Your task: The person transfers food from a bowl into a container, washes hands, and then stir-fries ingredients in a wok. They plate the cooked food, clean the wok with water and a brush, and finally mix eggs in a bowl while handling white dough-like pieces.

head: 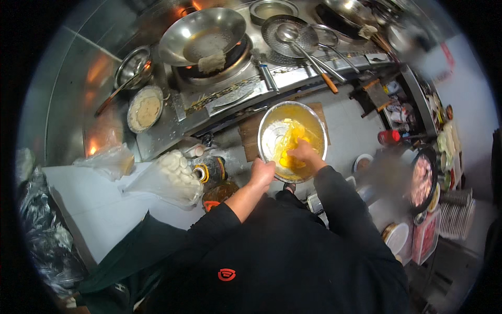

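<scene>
A round metal bowl (313,119) is held in front of my body, above the floor and tilted so that its inside shows. My left hand (263,172) grips the near-left part of its rim. Inside, my right hand (305,152) reaches down into a bright yellow, wet mass (288,160) that looks like raw egg. Its fingertips are partly hidden in the yellow, and I cannot tell whether they are closed on anything. The left inner side of the bowl is whitish, and yellow coats the rest.
Beyond the bowl runs a steel stove counter (231,100) with a wok (202,37), a perforated strainer (270,31) and a ladle (288,32). At left, a plastic bag of pale rounds (172,172) lies on a white surface (98,204). A black basin of meat (422,178) stands at right.
</scene>
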Action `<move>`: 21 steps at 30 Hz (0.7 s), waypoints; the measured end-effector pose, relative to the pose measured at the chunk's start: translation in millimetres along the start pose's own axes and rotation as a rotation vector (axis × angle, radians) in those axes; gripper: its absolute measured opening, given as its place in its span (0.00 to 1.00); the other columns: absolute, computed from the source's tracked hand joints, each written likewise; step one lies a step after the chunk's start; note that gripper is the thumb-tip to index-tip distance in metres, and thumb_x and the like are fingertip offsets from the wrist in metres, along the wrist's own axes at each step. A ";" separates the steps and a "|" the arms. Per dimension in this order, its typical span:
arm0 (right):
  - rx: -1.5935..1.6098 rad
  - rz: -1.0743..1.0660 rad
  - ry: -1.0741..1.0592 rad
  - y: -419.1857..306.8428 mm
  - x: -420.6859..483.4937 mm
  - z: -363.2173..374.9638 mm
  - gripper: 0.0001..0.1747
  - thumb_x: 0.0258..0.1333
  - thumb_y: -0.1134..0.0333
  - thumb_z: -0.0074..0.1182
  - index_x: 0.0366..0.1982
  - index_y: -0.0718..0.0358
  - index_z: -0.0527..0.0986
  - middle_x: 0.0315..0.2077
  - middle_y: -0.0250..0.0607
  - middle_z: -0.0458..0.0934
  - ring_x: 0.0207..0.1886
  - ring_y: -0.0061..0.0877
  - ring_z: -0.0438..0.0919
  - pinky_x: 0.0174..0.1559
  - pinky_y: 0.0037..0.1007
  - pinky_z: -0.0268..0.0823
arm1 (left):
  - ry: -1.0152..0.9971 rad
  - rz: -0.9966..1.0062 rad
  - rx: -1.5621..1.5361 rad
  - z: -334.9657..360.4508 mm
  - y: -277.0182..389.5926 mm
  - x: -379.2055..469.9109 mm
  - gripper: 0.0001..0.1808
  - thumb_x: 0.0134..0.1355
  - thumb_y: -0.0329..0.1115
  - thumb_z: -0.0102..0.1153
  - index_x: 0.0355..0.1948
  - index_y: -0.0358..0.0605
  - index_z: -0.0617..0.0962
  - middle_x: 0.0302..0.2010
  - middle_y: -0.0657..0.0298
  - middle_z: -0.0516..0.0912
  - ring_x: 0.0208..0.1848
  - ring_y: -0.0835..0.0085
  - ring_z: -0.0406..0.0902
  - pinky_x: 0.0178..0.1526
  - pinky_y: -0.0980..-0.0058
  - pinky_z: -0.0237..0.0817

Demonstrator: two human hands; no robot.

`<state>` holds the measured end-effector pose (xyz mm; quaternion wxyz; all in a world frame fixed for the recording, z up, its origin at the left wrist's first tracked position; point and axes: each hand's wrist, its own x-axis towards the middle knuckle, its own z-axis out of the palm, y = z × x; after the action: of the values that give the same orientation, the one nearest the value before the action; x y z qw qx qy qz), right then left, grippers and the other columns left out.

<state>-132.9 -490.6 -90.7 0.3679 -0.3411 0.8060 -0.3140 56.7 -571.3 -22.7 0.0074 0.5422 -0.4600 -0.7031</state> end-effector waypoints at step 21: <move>-0.137 0.073 -0.072 -13.2 19.9 -1.7 0.21 0.51 0.68 0.64 0.48 0.67 0.81 0.42 0.49 0.84 0.42 0.37 0.84 0.45 0.34 0.75 | -0.067 0.055 0.076 -1.9 44.8 -27.4 0.22 0.69 0.24 0.45 0.60 0.19 0.64 0.52 0.38 0.79 0.46 0.57 0.85 0.45 0.67 0.84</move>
<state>-140.0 -513.3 -87.4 0.3836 -0.3469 0.8238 -0.2321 47.5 -584.4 27.4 -0.0092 0.5055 -0.5013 -0.7023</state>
